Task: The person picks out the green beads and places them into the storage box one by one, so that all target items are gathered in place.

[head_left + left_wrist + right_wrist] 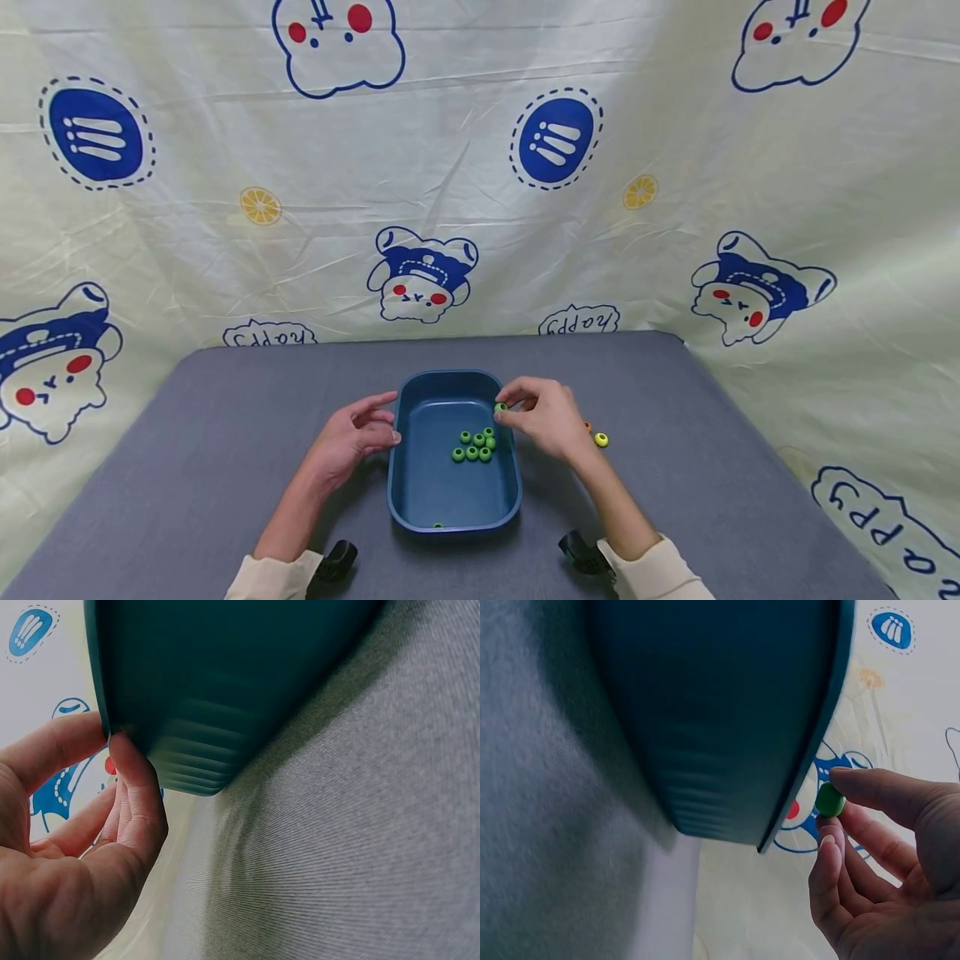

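Observation:
A blue rectangular tray (427, 492) sits at the middle of the table, with several green beads (472, 453) grouped inside and a lone green bead (438, 526) by its near wall. My left hand (348, 437) pinches the tray's left rim between thumb and finger, as the left wrist view shows on the tray wall (225, 660). At the right rim, my right hand (543, 417) holds one green bead (829, 800) between thumb and fingertips. In the right wrist view this bead is up at rim height, just outside the tray's wall (727, 735).
Right of the tray, a yellow bead (602, 440) lies on the grey table (225, 467), beside an orange bead (587, 427) partly hidden by the right hand. A printed cloth (465, 167) hangs behind the table.

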Available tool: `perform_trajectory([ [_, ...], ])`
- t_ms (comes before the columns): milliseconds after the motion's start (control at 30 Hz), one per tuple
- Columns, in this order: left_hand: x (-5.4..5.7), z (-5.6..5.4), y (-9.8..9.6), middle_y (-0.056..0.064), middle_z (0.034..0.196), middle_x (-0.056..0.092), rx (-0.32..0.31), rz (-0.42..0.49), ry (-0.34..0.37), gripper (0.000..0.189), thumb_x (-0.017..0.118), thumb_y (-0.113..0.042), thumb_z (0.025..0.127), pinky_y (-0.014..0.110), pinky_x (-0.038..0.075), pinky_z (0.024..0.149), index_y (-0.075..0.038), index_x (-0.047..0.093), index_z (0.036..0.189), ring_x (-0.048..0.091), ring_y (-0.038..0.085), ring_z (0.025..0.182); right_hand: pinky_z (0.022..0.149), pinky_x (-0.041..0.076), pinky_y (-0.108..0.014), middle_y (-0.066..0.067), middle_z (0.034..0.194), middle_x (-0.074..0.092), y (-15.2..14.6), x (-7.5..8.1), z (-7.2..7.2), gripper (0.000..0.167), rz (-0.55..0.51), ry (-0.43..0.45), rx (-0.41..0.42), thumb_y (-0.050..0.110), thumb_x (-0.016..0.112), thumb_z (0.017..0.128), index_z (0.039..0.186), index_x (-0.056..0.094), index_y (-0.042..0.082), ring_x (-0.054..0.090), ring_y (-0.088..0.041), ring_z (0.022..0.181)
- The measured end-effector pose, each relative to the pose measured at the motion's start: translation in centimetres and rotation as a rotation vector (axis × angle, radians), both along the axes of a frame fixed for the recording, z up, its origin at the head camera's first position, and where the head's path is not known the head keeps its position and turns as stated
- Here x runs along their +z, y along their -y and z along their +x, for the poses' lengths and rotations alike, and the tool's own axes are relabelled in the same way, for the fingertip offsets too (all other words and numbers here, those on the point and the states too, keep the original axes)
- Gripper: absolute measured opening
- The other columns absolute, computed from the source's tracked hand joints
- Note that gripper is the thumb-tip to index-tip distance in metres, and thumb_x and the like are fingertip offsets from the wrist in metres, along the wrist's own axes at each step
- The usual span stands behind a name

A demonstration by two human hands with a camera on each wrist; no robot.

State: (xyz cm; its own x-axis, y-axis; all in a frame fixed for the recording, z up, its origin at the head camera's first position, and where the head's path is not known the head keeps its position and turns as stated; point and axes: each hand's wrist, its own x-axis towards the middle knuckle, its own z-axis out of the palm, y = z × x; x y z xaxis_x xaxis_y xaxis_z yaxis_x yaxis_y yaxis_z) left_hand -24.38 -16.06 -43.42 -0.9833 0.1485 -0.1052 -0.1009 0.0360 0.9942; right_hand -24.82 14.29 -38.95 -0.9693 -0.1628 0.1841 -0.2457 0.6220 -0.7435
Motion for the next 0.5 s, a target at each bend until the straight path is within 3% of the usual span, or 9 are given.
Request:
perform_trajectory([
  [267, 0.1, 0.0, 0.0, 0.016, 0.116, 0.061, -0.004, -0.002, -0.003, 0.063, 0.07, 0.002, 0.09, 0.029, 0.06, 0.083, -0.006, 0.049, 0.149, 0.067, 0.018, 0.088, 0.064, 0.051, -0.03, 0.002, 0.091, 0.072, 1.1, -0.2, 0.5, 0.014, 0.007, 0.024, 0.027, 0.015, 0.082, 0.084, 0.096, 0.076, 0.018, 0.059, -0.015, 0.076],
  [500, 0.2, 0.1, 0.0, 0.016, 0.115, 0.061, -0.005, 0.009, 0.006, 0.062, 0.07, 0.003, 0.09, 0.028, 0.06, 0.082, -0.006, 0.049, 0.148, 0.067, 0.017, 0.086, 0.064, 0.053, -0.028, 0.003, 0.09, 0.071, 1.7, -0.5, 0.8, 0.012, 0.025, 0.015, 0.112, 0.015, 0.082, 0.085, 0.095, 0.076, 0.017, 0.06, -0.015, 0.076],
])
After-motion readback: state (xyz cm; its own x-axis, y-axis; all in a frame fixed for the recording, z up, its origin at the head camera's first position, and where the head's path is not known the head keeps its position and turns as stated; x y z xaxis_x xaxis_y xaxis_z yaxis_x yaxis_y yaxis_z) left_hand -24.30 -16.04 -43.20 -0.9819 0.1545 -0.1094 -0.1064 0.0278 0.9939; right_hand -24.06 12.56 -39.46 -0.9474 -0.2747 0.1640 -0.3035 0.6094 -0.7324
